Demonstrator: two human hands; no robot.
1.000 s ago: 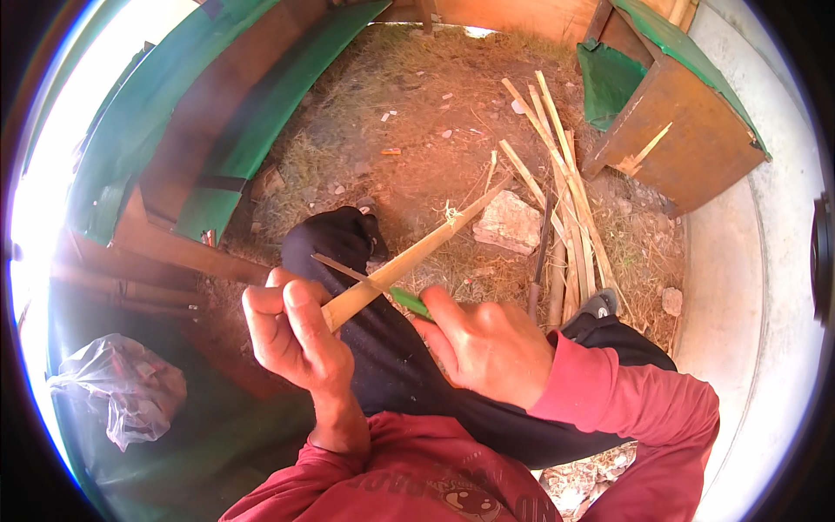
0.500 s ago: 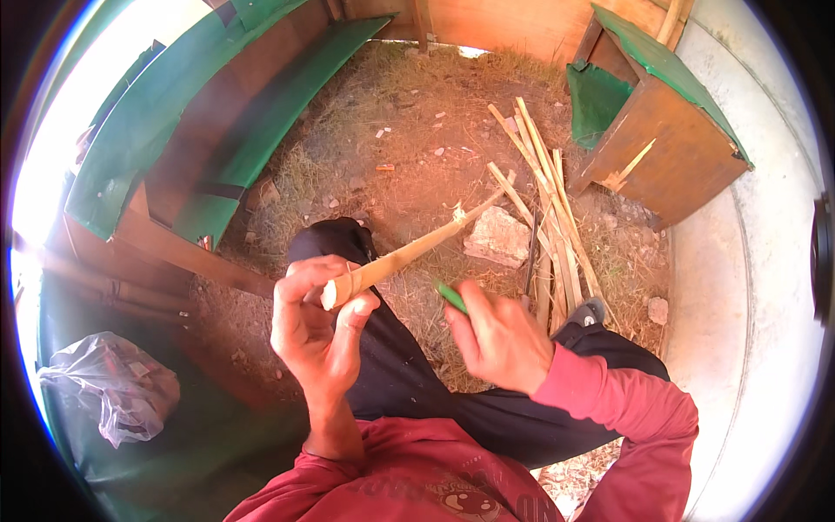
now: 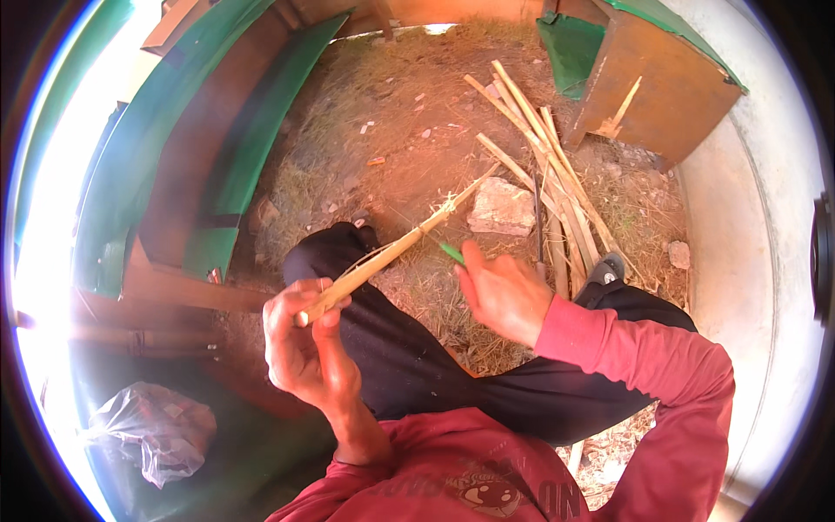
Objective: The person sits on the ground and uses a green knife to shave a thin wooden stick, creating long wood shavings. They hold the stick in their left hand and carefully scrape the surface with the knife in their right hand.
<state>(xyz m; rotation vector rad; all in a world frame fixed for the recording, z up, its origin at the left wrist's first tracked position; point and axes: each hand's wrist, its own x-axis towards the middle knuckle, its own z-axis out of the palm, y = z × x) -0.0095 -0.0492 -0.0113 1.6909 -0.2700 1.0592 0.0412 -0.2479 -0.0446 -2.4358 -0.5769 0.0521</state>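
My left hand (image 3: 306, 355) pinches the near end of a pale split bamboo stick (image 3: 372, 266) between thumb and fingers. The stick slants up and away to the right over my bent leg, its far end by a rough stone block (image 3: 502, 207). Thin curled shavings (image 3: 447, 205) cling along its far half, and a fine strand lifts from its upper edge. My right hand (image 3: 507, 297) is closed around a green-handled knife (image 3: 451, 253), just right of the stick. Most of the handle is hidden in the fist, and the blade is hard to make out.
A pile of long split sticks (image 3: 557, 178) lies on the dirt beyond my right foot. At right stands a wooden box (image 3: 652, 91) with green covering. Green-covered benches (image 3: 252, 130) run along the left. A clear plastic bag (image 3: 156, 432) sits at lower left.
The stick has turned in my left hand, and a flatter face now shows. My right hand stays near it with the knife. The whole view has shifted slightly.
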